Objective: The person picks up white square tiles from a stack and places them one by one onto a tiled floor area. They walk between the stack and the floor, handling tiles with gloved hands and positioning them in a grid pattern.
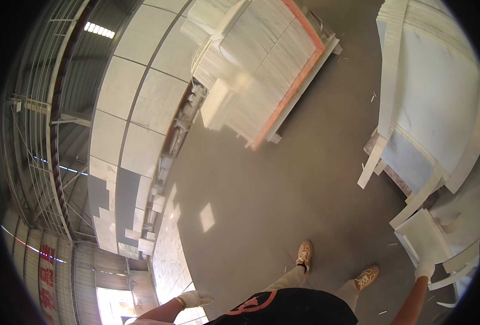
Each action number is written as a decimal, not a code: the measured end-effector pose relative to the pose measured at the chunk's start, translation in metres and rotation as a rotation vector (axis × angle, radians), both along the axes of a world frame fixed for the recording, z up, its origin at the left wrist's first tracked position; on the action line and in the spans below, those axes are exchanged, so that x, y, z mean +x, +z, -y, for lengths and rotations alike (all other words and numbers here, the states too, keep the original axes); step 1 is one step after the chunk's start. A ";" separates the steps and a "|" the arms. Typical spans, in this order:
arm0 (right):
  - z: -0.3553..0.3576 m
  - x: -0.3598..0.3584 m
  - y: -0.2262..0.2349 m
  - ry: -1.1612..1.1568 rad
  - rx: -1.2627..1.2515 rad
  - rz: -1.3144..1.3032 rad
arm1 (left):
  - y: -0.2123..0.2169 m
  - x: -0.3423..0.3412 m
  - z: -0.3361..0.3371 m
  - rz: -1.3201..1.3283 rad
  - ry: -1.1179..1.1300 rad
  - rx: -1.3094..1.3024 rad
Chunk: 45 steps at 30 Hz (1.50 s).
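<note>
My left hand (pixel 195 299), in a white work glove, hangs low beside my body with its fingers stretched out and nothing in it. At the lower right, my right hand (pixel 425 269), also gloved in white, is at the near edge of a pale stone slab (pixel 425 235). Its fingers blend into the white stone, so their grip cannot be made out. Behind that slab stands a stack of large white stone slabs (pixel 435 86), with light strips (pixel 394 65) along its edges.
A bundle of pale slabs (pixel 283 54) with an orange-red edge stands on the grey floor (pixel 261 195) ahead. Along the left runs a tall display of stone tiles (pixel 153 97), with small blocks (pixel 188 108) at its foot. White chips (pixel 373 96) lie near the right stack.
</note>
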State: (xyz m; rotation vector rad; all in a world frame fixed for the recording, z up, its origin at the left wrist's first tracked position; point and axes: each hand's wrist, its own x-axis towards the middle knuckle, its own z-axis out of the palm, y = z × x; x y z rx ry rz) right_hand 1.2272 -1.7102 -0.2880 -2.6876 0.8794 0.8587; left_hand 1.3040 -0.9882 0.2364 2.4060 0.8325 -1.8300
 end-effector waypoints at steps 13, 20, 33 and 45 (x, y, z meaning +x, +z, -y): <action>-0.096 -0.010 0.087 0.023 0.079 -0.319 | -0.012 0.006 -0.044 0.074 0.204 -0.158; -0.238 0.038 0.197 -0.039 0.427 -0.482 | -0.044 -0.002 -0.171 0.224 0.211 -0.522; -0.347 0.267 0.308 -0.614 1.027 -0.356 | -0.188 -0.026 -0.328 0.401 0.755 -0.565; -0.500 0.587 0.325 2.574 -0.078 -0.793 | -0.106 0.194 -0.313 1.028 0.854 -0.580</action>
